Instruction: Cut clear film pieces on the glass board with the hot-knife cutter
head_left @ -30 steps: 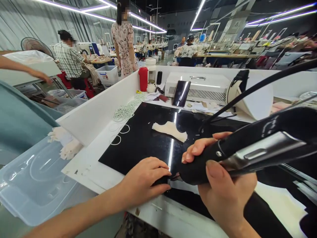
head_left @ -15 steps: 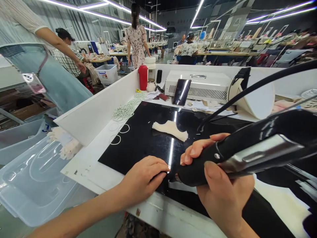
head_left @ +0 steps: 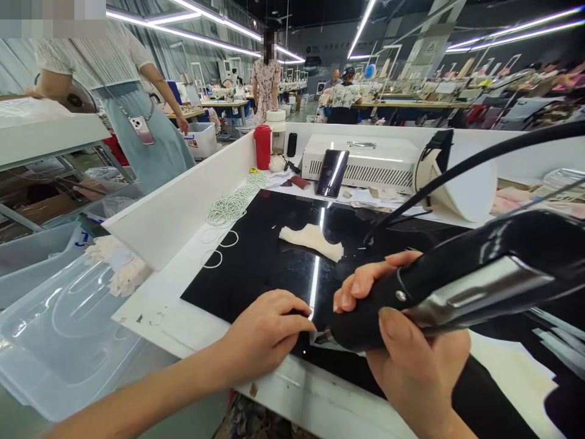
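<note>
My right hand [head_left: 411, 347] is wrapped round a thick black corded hand tool [head_left: 484, 286] with a silver lever along its side. Its narrow tip [head_left: 323, 336] points left, low over the black mat [head_left: 256, 262]. Just left of that tip is my left hand [head_left: 274, 329], fingers curled and thumb reaching toward it. Whatever lies between those fingertips is too small and dark to make out. Under the tool's nose a pale strip [head_left: 338, 343] partly shows, and the tool hides the rest. A cream fabric piece [head_left: 313, 241] lies flat farther back on the mat.
Pale elastic loops [head_left: 226, 209] lie at the mat's left edge. Behind stand a red container [head_left: 262, 147], a phone [head_left: 333, 173] and a white vented box [head_left: 365, 160]. A white partition [head_left: 192, 213] borders the left, beside plastic bins [head_left: 77, 323]. A co-worker [head_left: 137, 116] stands beyond.
My left thumb has straightened toward the tool tip, and my left fingers have shifted slightly. The tool has barely moved. The nearby co-worker now stands farther back.
</note>
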### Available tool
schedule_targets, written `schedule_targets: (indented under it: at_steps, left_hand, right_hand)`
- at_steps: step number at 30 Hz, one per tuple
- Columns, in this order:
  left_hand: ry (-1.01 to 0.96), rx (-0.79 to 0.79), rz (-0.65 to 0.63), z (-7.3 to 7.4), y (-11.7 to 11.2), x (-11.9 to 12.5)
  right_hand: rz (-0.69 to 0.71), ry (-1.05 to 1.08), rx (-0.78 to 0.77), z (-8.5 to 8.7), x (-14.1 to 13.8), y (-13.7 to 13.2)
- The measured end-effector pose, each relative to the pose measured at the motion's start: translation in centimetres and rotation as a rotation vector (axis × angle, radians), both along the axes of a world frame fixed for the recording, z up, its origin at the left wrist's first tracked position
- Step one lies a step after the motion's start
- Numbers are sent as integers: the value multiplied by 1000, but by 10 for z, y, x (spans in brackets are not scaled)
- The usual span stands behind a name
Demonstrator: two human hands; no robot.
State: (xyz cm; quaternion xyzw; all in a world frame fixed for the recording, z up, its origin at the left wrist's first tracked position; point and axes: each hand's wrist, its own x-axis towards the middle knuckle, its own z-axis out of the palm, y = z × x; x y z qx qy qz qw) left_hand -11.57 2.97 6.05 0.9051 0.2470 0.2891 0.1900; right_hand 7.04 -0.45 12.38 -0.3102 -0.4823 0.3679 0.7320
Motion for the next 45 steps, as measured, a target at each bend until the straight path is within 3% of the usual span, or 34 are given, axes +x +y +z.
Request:
schedule_targets:
  at_steps: [8,13,18,25,45]
  left_hand:
    - [69,60,-186,11,15,5]
    - [103,-58,-348,24,41,22]
    - [171,-184,-457,27,51,33]
    - [253,-229,-478,24,53,34]
    - [249,-232,-505,20,58,34]
  right_hand:
    - [-214,59,13,16,32,3]
    - [-266,66,15,13,37,6]
    - [-280,40,4,5,34,4]
    - [-226,7,-10,-2,30,5]
    - [-148,-22,57,-9,21,-3]
